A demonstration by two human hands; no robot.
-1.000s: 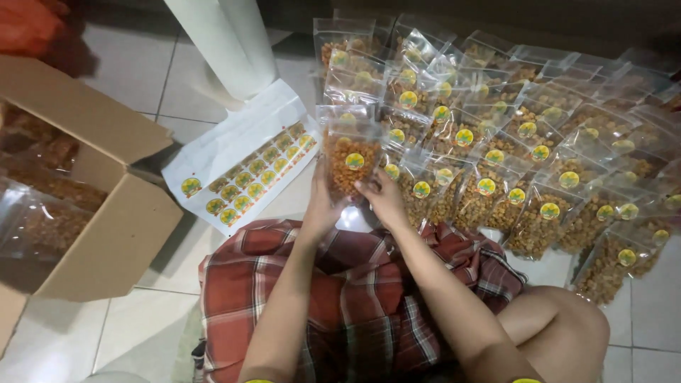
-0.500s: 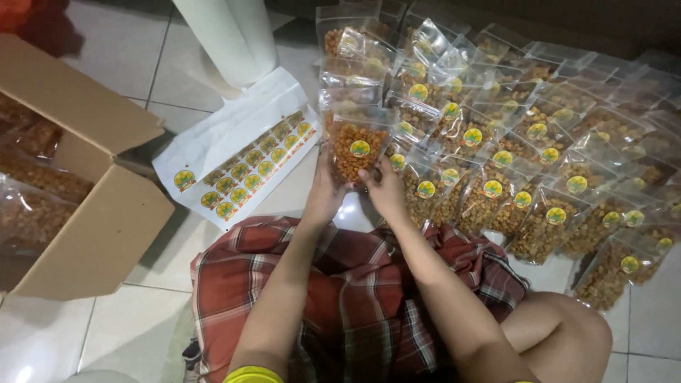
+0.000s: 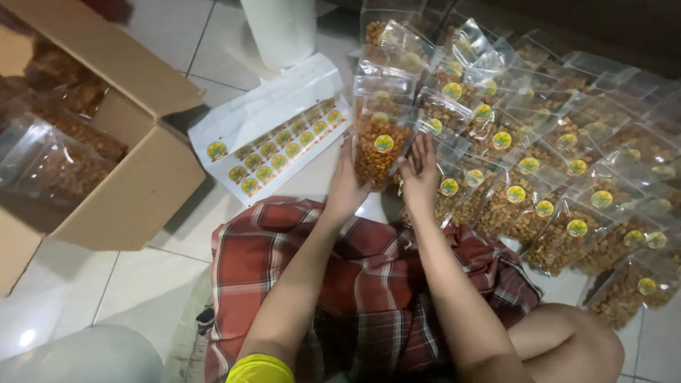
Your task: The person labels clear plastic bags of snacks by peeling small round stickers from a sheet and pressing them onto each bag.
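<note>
Both hands, left [image 3: 349, 186] and right [image 3: 420, 170], clamp a clear snack pouch [image 3: 379, 145] upright over the floor; it has risen slightly (sticker already on), left of the labelled rows [image 3: 539, 184].

The clear snack pouch [image 3: 379, 145] shows orange-brown pieces and a round yellow-and-green sticker. The sticker sheet [image 3: 273, 135] is white with rows of the same yellow rounds. The cloth [image 3: 369, 284] is red plaid with white and dark lines, the cardboard box [image 3: 135, 177] tan, the floor tiles [image 3: 92, 298] seemingly pale grey.
</note>
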